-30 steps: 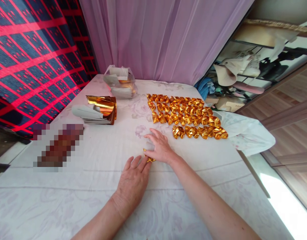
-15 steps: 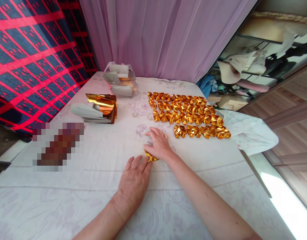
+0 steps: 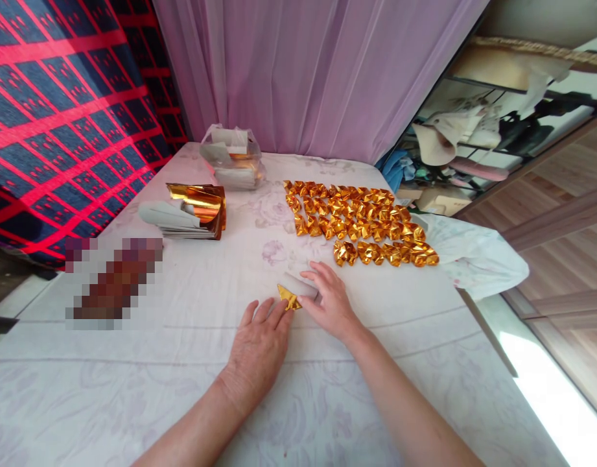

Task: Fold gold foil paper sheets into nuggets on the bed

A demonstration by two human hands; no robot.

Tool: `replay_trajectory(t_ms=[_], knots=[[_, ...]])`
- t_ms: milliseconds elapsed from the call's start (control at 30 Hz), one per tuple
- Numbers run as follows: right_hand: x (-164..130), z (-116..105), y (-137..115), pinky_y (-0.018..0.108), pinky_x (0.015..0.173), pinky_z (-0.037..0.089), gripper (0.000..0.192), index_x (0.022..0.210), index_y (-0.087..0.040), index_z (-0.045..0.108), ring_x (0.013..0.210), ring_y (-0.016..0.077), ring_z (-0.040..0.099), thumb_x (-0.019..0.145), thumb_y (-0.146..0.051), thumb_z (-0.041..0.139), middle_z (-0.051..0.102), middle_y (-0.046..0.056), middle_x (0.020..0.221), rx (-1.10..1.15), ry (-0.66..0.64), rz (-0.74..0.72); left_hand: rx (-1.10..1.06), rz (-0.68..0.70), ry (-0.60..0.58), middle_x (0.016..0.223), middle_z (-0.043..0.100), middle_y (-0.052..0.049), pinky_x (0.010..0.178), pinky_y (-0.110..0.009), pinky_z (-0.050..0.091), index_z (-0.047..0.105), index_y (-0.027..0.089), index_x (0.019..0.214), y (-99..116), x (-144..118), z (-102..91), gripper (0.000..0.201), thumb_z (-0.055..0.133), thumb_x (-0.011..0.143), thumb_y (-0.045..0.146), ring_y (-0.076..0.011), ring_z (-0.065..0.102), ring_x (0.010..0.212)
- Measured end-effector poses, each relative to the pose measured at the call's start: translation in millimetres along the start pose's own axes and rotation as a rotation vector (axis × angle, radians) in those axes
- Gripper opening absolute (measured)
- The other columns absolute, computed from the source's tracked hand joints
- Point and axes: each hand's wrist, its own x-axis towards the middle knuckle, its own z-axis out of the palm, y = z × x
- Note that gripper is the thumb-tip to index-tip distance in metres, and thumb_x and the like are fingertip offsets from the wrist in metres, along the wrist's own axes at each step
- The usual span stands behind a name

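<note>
Flat on the white cloth, my left hand (image 3: pixel 262 340) is open, fingers stretched out, with its fingertips at the near edge of a small sheet of gold foil paper (image 3: pixel 289 297). A folded gold corner of the sheet shows, while its pale grey back (image 3: pixel 298 285) curves up to the right. My right hand (image 3: pixel 330 301) grips that pale side, thumb at the near edge and fingers curled over the far one. Beyond the hands, several folded gold paper pieces (image 3: pixel 371 228) lie in rows.
A stack of gold foil sheets (image 3: pixel 191 217) with grey backs stands at the left. Behind it is a clear plastic bag (image 3: pixel 233 159) of more sheets. A white plastic bag (image 3: pixel 478 253) hangs over the table's right edge. A blurred-out item (image 3: pixel 116 279) lies at far left.
My right hand has moved right and slightly back toward me, curling the sheet's pale side up. My left hand has stayed nearly in place. The view has shifted slightly.
</note>
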Motion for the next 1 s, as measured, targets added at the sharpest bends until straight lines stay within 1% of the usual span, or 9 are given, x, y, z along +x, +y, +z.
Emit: replay_trajectory(t_ms=[133, 233, 300, 400, 467, 533, 667, 800, 1000], knots=[[-2.7, 9.1, -4.1, 0.051, 0.106, 0.037, 0.042, 0.119, -0.023, 0.062, 0.135, 0.0316, 0.041, 0.078, -0.027, 0.065, 0.053, 0.012, 0.139, -0.068, -0.011, 0.079, -0.003, -0.005, -0.002, 0.135, 0.062, -0.006, 0.106, -0.050, 0.039, 0.062, 0.021, 0.128, -0.2, 0.1, -0.3, 0.038, 0.050, 0.092, 0.016, -0.0290, 0.054, 0.124], [1.0, 13.5, -4.1, 0.051, 0.106, 0.037, 0.036, 0.116, -0.021, 0.063, 0.133, 0.0306, 0.044, 0.081, -0.022, 0.058, 0.056, 0.012, 0.135, -0.073, 0.040, 0.129, -0.016, -0.009, 0.000, 0.134, 0.063, -0.005, 0.107, -0.049, 0.038, 0.063, 0.023, 0.126, -0.9, 0.6, 0.0, 0.036, 0.049, 0.094, 0.018, -0.0274, 0.055, 0.124], [1.0, 11.4, -4.3, 0.049, 0.106, 0.038, 0.031, 0.112, -0.020, 0.065, 0.129, 0.0284, 0.047, 0.084, -0.019, 0.052, 0.060, 0.012, 0.130, -0.046, 0.113, 0.112, -0.023, -0.013, 0.010, 0.133, 0.063, -0.006, 0.107, -0.049, 0.038, 0.064, 0.023, 0.126, -1.8, 0.8, -0.1, 0.035, 0.048, 0.095, 0.019, -0.0272, 0.054, 0.124], [-6.2, 0.5, -8.1, 0.044, 0.101, 0.044, 0.027, 0.104, -0.022, 0.068, 0.117, 0.0248, 0.056, 0.088, -0.017, 0.047, 0.064, 0.009, 0.121, -0.016, 0.198, 0.015, -0.045, -0.011, 0.025, 0.133, 0.063, -0.006, 0.106, -0.049, 0.039, 0.064, 0.023, 0.125, -3.9, 1.0, -0.7, 0.034, 0.049, 0.095, 0.021, -0.0277, 0.055, 0.123], [-14.7, -7.9, -13.3, 0.038, 0.094, 0.049, 0.025, 0.101, -0.023, 0.069, 0.103, 0.0218, 0.061, 0.091, -0.017, 0.047, 0.067, 0.008, 0.108, -0.008, 0.163, -0.054, -0.074, -0.006, 0.033, 0.133, 0.063, -0.007, 0.107, -0.050, 0.038, 0.063, 0.023, 0.126, -6.0, 1.2, -1.0, 0.035, 0.050, 0.094, 0.021, -0.0280, 0.054, 0.124], [-23.2, -13.5, -19.3, 0.034, 0.086, 0.052, 0.027, 0.105, -0.024, 0.069, 0.093, 0.0194, 0.063, 0.092, -0.016, 0.047, 0.067, 0.006, 0.100, -0.002, 0.066, -0.103, -0.111, 0.000, 0.035, 0.133, 0.063, -0.007, 0.108, -0.052, 0.038, 0.061, 0.023, 0.128, -8.4, 1.6, -0.8, 0.036, 0.051, 0.093, 0.020, -0.0280, 0.053, 0.124], [-31.4, -13.7, -27.2, 0.036, 0.087, 0.053, 0.028, 0.112, -0.024, 0.068, 0.098, 0.0220, 0.062, 0.090, -0.015, 0.054, 0.067, 0.007, 0.107, -0.044, -0.087, -0.112, -0.201, -0.007, 0.041, 0.130, 0.064, -0.006, 0.108, -0.052, 0.036, 0.063, 0.022, 0.125, -12.7, 3.5, 0.5, 0.034, 0.052, 0.093, 0.021, -0.0276, 0.053, 0.123], [-28.9, -9.3, -28.1, 0.039, 0.088, 0.053, 0.027, 0.112, -0.024, 0.069, 0.099, 0.0241, 0.061, 0.088, -0.016, 0.060, 0.067, 0.007, 0.107, -0.074, -0.111, -0.069, -0.283, -0.019, 0.080, 0.126, 0.066, -0.007, 0.108, -0.051, 0.036, 0.066, 0.023, 0.121, -14.9, 5.8, 1.2, 0.032, 0.050, 0.093, 0.020, -0.0259, 0.055, 0.120], [-27.7, -6.8, -27.4, 0.038, 0.087, 0.053, 0.022, 0.107, -0.023, 0.071, 0.096, 0.0229, 0.061, 0.088, -0.017, 0.062, 0.067, 0.007, 0.103, -0.061, -0.082, -0.061, -0.331, -0.004, 0.145, 0.123, 0.067, -0.007, 0.103, -0.046, 0.041, 0.067, 0.024, 0.119, -23.1, 7.8, 2.6, 0.030, 0.049, 0.094, 0.018, -0.0226, 0.059, 0.113]])
